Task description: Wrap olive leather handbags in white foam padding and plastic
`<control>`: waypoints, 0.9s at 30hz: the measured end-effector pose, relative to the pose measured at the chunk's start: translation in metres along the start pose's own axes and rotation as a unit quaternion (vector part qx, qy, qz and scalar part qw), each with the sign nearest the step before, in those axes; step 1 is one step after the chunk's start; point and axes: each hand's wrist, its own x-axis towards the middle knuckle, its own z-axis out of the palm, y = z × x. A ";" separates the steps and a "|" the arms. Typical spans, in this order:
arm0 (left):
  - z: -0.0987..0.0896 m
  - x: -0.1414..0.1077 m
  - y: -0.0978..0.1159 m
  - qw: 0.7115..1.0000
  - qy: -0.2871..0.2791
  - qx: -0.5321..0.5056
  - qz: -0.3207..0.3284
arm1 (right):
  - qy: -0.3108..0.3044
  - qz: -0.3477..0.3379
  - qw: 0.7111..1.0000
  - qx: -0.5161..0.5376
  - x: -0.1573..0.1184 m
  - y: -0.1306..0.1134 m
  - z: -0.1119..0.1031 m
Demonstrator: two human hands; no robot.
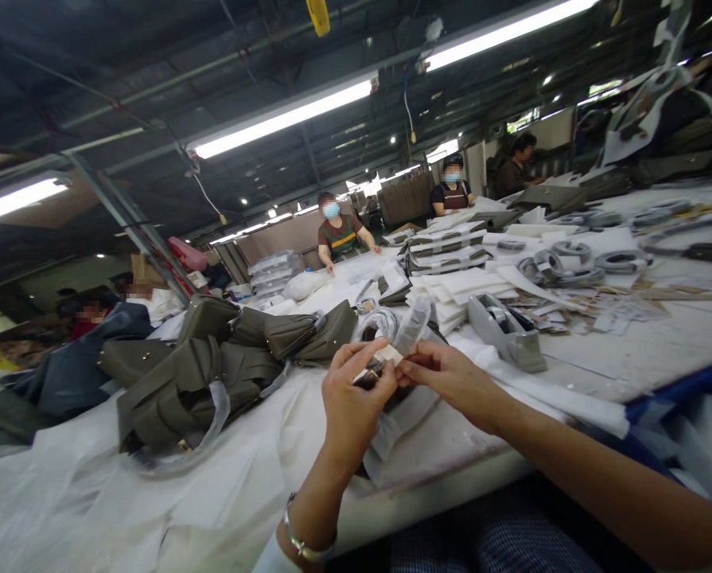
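Observation:
My left hand (352, 394) is closed on a small white tag (390, 355), and a dark piece with a shiny edge (366, 379) shows between its fingers. From the other side my right hand (442, 370) pinches at the tag's edge; what lies between these fingertips is hidden. Both hands meet above the near edge of the table. Just behind them stands a clear-plastic-wrapped strap (415, 322), and more clear wrap (385, 434) hangs below. Most of the thing under my hands is covered by them.
Olive handbags (200, 382) are heaped to the left on white sheeting (224, 493). A grey tape dispenser (504, 334) stands to the right, near coiled wrapped straps (552, 263) and scattered paper tags (564, 310). Two masked co-workers stand across the white table (618, 358).

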 end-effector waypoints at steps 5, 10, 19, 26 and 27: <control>-0.004 0.004 0.001 0.996 -0.010 -0.068 -0.060 | 0.010 -0.094 0.993 -0.066 0.001 0.002 0.006; -0.006 0.007 -0.001 0.989 -0.017 -0.113 -0.092 | 0.094 -0.164 0.966 -0.178 0.004 0.009 0.010; -0.008 0.010 -0.004 0.986 -0.020 -0.123 -0.109 | 0.091 -0.169 0.979 -0.072 0.017 0.022 0.021; -0.005 0.008 -0.001 0.982 -0.048 -0.142 -0.113 | 0.116 -0.141 0.980 -0.077 0.030 0.013 0.021; -0.005 0.009 -0.002 0.981 -0.049 -0.149 -0.116 | 0.104 -0.125 0.984 -0.076 0.031 0.010 0.020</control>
